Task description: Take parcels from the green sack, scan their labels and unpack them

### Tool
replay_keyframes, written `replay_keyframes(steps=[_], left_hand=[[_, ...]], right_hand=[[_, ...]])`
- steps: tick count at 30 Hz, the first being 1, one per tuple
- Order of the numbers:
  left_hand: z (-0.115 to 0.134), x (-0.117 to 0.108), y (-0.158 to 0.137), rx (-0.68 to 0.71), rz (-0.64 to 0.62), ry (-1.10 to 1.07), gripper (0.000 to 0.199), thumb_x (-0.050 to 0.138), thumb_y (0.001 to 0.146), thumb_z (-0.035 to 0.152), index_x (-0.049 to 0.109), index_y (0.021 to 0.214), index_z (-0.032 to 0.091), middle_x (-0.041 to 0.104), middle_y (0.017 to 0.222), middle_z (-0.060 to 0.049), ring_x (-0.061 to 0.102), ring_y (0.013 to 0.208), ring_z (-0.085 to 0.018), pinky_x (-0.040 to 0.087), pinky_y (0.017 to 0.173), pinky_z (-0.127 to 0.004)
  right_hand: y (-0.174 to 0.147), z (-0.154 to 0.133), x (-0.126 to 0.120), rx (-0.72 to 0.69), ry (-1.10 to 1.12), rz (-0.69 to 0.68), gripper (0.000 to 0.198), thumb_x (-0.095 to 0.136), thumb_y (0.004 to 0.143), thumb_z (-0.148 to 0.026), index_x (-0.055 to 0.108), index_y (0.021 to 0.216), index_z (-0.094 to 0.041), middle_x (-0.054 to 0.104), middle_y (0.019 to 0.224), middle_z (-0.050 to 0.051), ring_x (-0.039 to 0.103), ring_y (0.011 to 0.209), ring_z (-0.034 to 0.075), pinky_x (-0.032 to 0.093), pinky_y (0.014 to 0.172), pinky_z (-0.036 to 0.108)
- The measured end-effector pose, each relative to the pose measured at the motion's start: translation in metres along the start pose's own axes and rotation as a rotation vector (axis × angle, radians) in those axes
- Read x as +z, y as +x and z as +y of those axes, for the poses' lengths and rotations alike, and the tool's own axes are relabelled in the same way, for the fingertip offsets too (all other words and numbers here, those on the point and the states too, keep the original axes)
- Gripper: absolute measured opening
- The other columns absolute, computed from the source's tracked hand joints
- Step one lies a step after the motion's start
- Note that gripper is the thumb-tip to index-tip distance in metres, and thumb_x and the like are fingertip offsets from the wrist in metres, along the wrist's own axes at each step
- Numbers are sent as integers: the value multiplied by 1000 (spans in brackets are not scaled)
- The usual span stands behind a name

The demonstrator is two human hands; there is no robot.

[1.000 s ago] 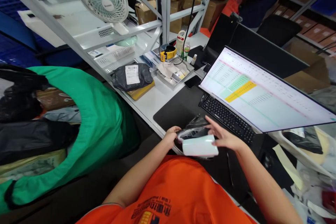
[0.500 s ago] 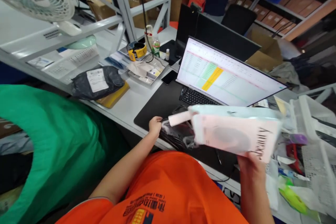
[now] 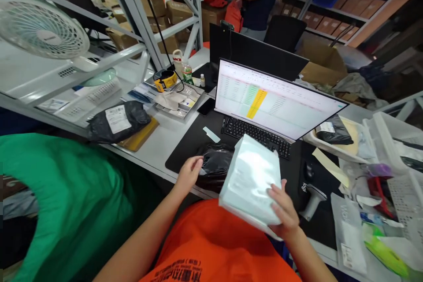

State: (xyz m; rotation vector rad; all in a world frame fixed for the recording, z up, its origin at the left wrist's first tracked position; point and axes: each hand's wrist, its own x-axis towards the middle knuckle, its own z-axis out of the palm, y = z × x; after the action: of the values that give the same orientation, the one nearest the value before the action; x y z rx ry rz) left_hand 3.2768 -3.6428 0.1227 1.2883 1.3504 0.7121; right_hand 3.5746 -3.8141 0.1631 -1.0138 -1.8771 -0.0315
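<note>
My right hand (image 3: 284, 209) grips the right side of a pale blue flat box (image 3: 253, 176) in shiny clear wrap. Its broad face is turned up, tilted above the desk edge in front of my orange top. My left hand (image 3: 189, 175) is closed, thumb and fingertips together, at the left edge of a black plastic bag (image 3: 216, 158) on the desk mat. Whether it pinches the bag's edge is hidden. Beyond the bag lies a small pale strip (image 3: 211, 135).
A monitor (image 3: 274, 101) and keyboard (image 3: 251, 133) stand ahead. To the right are a barcode scanner (image 3: 312, 202), a mouse (image 3: 308, 170) and white baskets (image 3: 395, 141). A black parcel (image 3: 119, 121) lies left, by a green sack (image 3: 76, 198). Another person (image 3: 261, 0) stands behind the monitors.
The box has come left and nearer my body, turning from its pink printed face to a pale blue one. The pale strip now lies on the mat. My left hand has shifted slightly nearer me.
</note>
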Motion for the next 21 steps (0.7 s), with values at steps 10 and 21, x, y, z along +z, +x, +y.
replay_keyframes(steps=[10,21], left_hand=[[52,40,-26,642,-153,-180,66,88,67,38,57,123,21,70,117,-12,66,109,-28,51,101,-46],[72,41,-21,1149,12,-60,39,73,85,39,54,117,26,70,115,-9,68,107,-24,51,103,-50]], right_hand=[[10,36,12,-226,-454,41,58,68,75,-2,62,120,-38,57,138,-3,59,123,19,51,109,42],[86,-52,-14,-52,-491,108,36,71,80,-17,60,113,-28,66,113,3,58,116,23,38,116,51]])
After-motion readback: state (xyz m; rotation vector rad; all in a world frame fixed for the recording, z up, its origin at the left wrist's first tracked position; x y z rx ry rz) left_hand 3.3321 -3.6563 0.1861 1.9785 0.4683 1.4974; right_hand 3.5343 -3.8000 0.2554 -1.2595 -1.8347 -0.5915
